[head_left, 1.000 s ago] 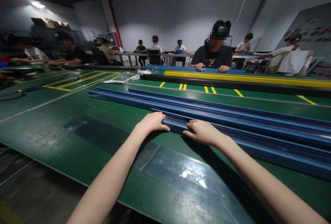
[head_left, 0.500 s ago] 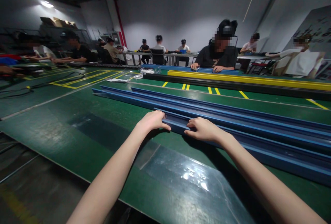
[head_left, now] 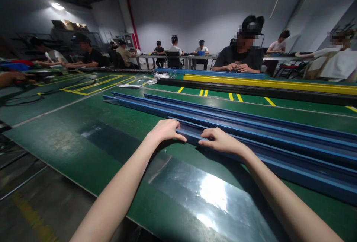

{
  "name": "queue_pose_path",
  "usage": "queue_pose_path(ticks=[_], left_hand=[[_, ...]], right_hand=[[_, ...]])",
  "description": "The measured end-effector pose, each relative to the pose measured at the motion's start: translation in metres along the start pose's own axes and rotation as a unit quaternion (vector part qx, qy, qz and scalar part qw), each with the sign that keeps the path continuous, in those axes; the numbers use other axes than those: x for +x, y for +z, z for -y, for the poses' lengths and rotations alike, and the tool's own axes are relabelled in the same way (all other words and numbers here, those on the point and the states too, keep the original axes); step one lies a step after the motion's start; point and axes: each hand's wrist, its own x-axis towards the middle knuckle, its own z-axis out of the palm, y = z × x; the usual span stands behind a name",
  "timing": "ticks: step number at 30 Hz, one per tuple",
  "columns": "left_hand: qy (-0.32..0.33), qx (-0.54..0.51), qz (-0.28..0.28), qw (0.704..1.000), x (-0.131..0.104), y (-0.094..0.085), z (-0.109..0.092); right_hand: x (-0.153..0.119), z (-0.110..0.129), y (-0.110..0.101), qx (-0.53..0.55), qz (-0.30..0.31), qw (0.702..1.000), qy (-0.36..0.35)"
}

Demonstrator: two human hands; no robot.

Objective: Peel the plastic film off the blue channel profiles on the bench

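The nearest blue channel bar (head_left: 299,173), a long trough-shaped length, lies on the green table (head_left: 106,171) and runs off to the right. At its left end my left hand (head_left: 166,130) is closed around it, thumb on the near wall and fingers over the top, fingertips partly hidden. A short way to the right, my right hand (head_left: 219,139) pinches the same bar's near wall, with curled fingers reaching inside the trough. Whether anything small sits between those fingers I cannot make out. More blue channel bars (head_left: 223,116) lie parallel just behind.
A clear plastic sheet (head_left: 192,186) lies flat at the near edge. Farther back are a yellow bar (head_left: 251,83), a black bar (head_left: 245,91) and crumpled plastic bags (head_left: 161,75). Across the table a co-worker (head_left: 240,56) holds both hands together; other people sit behind.
My hands keep nearly the same hold on the blue channel bar. The view has shifted slightly. The co-worker opposite has brought their two hands closer together.
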Motion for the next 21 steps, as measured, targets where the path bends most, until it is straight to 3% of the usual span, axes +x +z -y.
queue_pose_path(ticks=[21], left_hand=[[-0.021,-0.021,-0.028,0.999,-0.0019,0.0026,0.0104]], right_hand=[[0.001,0.0026,0.0026,0.017,-0.005,0.999,0.048]])
